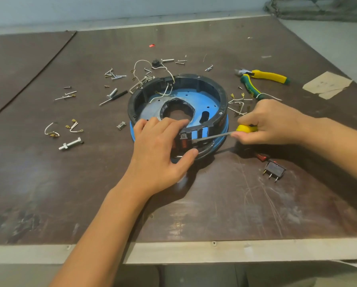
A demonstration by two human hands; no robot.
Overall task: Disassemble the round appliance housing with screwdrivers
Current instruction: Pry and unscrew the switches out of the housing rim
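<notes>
Round housing (222, 95) lies flat on the table (256, 204), directly under the left hand (161, 150) and just left of the right hand (270, 123).

Left hand: fingers draped over the near rim, thumb pressed on the outer wall, so the wall is pinched between them. Likely purpose is to brace the housing against sideways push from the tool.

Right hand: fist closed round the yellow handle of the screwdriver (219, 134). The shaft runs nearly level towards the left hand, with its tip at a slot in the near wall beside the left fingertips. The low angle suggests prying a clip or terminal, not turning a screw.

Beyond the left hand: loose screws (115, 74) and cut wire ends. Beyond the right hand: pliers (262, 79). Nearer than the right hand: a rocker switch (275, 169).

Risk: the tip could slip towards the left thumb.
</notes>
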